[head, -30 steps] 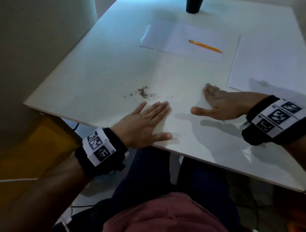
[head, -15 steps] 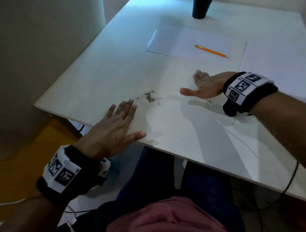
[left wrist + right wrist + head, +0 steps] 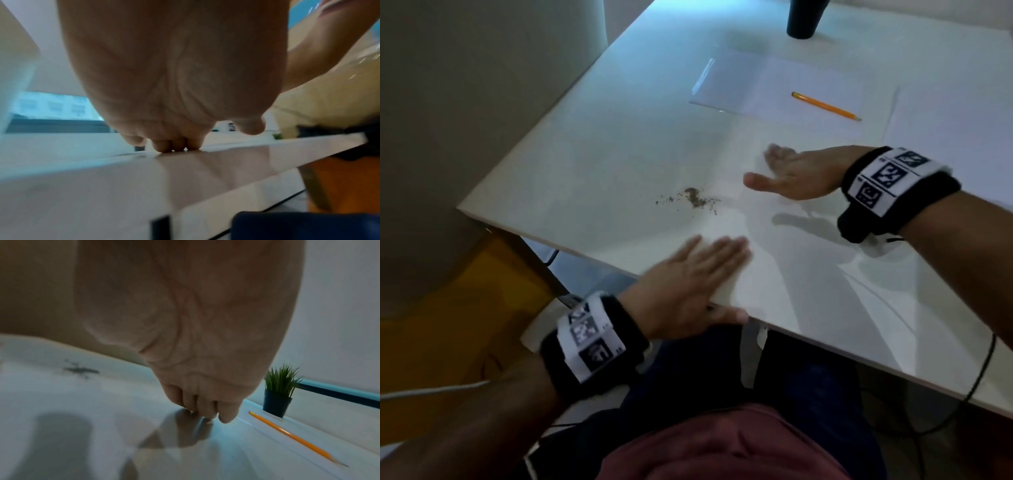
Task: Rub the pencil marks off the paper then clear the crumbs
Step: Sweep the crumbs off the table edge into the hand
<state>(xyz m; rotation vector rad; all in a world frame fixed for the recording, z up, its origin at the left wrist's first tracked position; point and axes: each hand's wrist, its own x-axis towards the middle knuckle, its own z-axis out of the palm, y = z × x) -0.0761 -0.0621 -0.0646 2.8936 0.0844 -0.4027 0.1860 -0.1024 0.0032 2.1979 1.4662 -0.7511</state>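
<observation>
White table: crumbs lie gathered in one small pile near the front edge, not yet cleared. Paper at back, marks indiscernible. Left hand flat, right hand edge-on; both empty, fingers straight.

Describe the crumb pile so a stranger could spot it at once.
Start at the white table, at its near left corner. The crumb pile lies on bare tabletop between the left hand and right hand. It is the only dark, gritty speckle there.
</observation>
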